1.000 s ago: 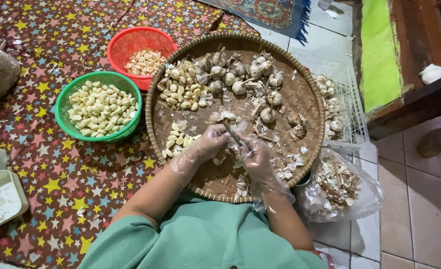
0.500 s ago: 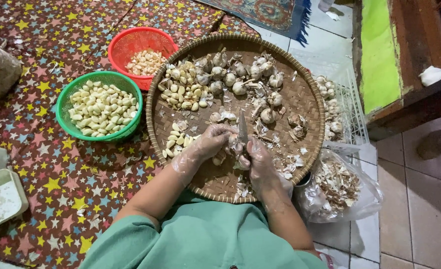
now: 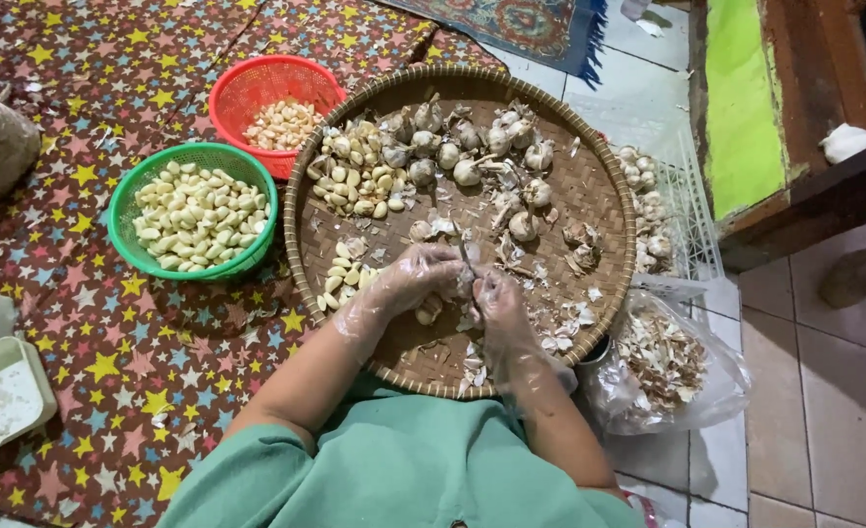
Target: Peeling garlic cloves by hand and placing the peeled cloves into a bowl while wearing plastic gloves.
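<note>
Garlic clove (image 3: 467, 286) between both gloved hands

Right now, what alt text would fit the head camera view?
Two gloved hands, left hand and right hand, meet over a round woven tray of garlic bulbs. Green basket and red basket hold cloves.

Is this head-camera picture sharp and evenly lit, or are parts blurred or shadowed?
Head view: mostly sharp and softly lit; the woven tray and green basket are crisp; the gloved left hand and right hand look slightly soft; the clear gloves show faint sheen; the upper right corner is dark.
</note>
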